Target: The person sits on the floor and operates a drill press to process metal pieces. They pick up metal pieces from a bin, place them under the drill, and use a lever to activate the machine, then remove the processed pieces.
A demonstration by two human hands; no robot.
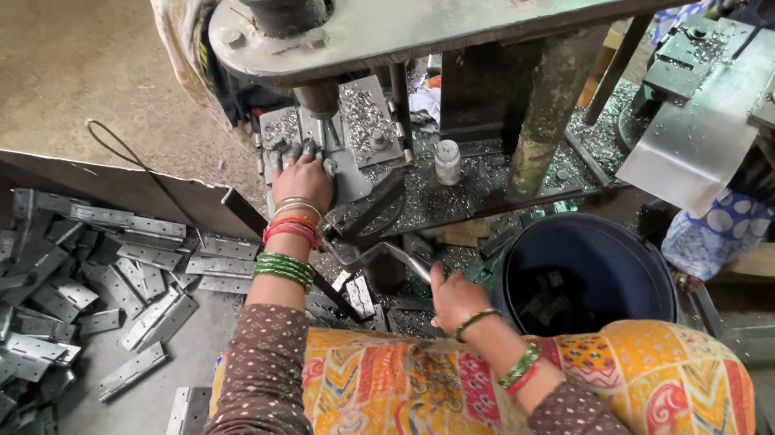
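The left hand point(304, 181) lies flat, fingers spread, on the press bed point(365, 130), pressing down on a small metal piece just below the ram point(321, 101); its grip is open, palm down, and the piece under it is hidden, so its shape cannot be told. The right hand point(454, 297) has its grip closed around the end of a bent steel lever point(383, 253) that runs from the machine's base toward the lap. Metal shavings cover the bed around a small white bottle point(446, 161). To the left, a low cardboard tray point(99, 177) holds a heap of flat grey hinge plates point(11, 341), each with a row of holes; a few more plates lie loose on the floor beside it. Just right of the right hand stands a dark blue bucket point(525, 259) with some metal pieces at its bottom. Both wrists carry green and red bangles, and a patterned orange cloth point(434, 403) covers the lap.
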